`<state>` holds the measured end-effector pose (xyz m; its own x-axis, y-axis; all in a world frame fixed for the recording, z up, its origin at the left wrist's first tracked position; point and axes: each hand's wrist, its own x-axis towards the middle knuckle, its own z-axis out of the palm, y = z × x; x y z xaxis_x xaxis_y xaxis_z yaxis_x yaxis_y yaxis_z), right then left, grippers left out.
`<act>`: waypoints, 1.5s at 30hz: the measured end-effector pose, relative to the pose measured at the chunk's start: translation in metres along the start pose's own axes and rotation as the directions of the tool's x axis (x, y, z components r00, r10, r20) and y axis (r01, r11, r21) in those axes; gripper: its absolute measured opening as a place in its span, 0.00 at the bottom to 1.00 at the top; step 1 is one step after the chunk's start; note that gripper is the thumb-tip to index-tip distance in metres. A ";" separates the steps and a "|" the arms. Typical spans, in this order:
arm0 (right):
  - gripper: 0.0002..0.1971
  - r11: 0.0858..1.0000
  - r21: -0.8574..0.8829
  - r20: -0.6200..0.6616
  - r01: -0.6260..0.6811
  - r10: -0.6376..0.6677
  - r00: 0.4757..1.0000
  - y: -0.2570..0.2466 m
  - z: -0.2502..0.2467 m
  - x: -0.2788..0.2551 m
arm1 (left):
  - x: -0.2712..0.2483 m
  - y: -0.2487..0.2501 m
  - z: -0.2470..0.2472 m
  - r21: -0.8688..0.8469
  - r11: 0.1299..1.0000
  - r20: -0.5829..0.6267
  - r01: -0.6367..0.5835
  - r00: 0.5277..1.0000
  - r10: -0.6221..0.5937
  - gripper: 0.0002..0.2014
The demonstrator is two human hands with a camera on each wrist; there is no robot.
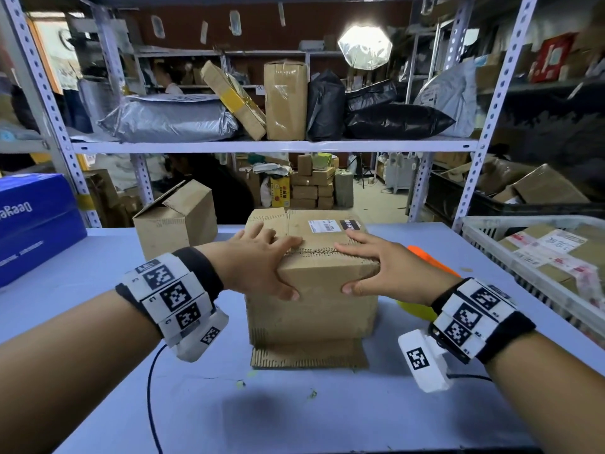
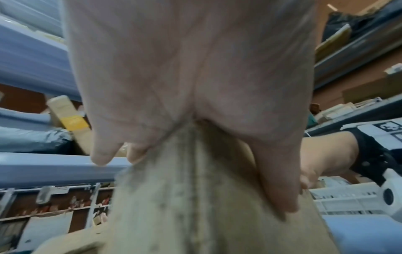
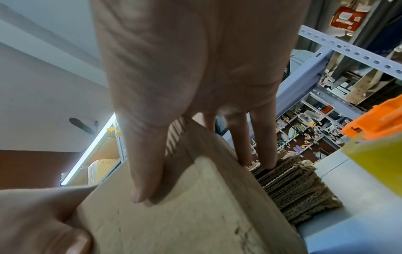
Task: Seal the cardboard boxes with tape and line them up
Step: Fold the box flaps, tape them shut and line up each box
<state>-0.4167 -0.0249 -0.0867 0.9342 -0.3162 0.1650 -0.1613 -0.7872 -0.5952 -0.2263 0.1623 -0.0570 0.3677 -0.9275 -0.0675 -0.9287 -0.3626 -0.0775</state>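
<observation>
**Two hands press down on a worn brown box**

The cardboard box [image 1: 311,283] is brown and rough, with soft, worn corners. It sits in the middle of the smooth pale blue table [image 1: 98,322], close to the person. A white label [image 1: 322,226] is stuck on its top. Its top flaps are folded down and meet in a ragged seam. One loose flap [image 1: 309,353] lies flat on the table at the near bottom edge, and you can see the wavy ridges inside the card.

A second box [image 1: 176,217] stands behind and to the left, apart from the first one, with a top flap sticking up. An orange and yellow tape tool [image 1: 429,257] lies just to the right of the box, mostly hidden by the right wrist. A white plastic basket [image 1: 474,224] full of parcels sits at the right edge, and a blue carton [image 1: 36,221] at the left edge. There is open table between the box and each of them — and more in front of it.

The left hand [image 1: 258,260] lies over the near left top corner, fingers flat on top and thumb pressed on the front face. The right hand [image 1: 379,270] does the same on the near right corner. Both hands clamp the box — fingers above, thumb in front.
</observation>
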 end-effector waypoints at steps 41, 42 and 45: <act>0.25 0.686 0.694 -0.304 -0.218 0.554 0.775 0.053 -0.056 0.022 | 0.022 0.027 0.008 -0.016 0.996 -0.114 -0.082 0.990 0.080 0.52; 0.25 0.726 0.670 -0.367 -0.154 0.505 0.782 0.043 -0.060 0.026 | 0.022 0.027 0.008 -0.013 0.997 -0.113 -0.082 0.990 0.080 0.52; 0.20 0.861 0.507 -0.497 -0.051 0.339 0.799 0.015 -0.066 0.034 | 0.022 0.026 0.009 -0.014 0.997 -0.117 -0.081 0.990 0.079 0.53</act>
<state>-0.4080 -0.0827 -0.0379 0.5335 -0.7827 0.3204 -0.0248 -0.3931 -0.9192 -0.2421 0.1329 -0.0691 0.2849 -0.9576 0.0431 -0.9561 -0.2871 -0.0578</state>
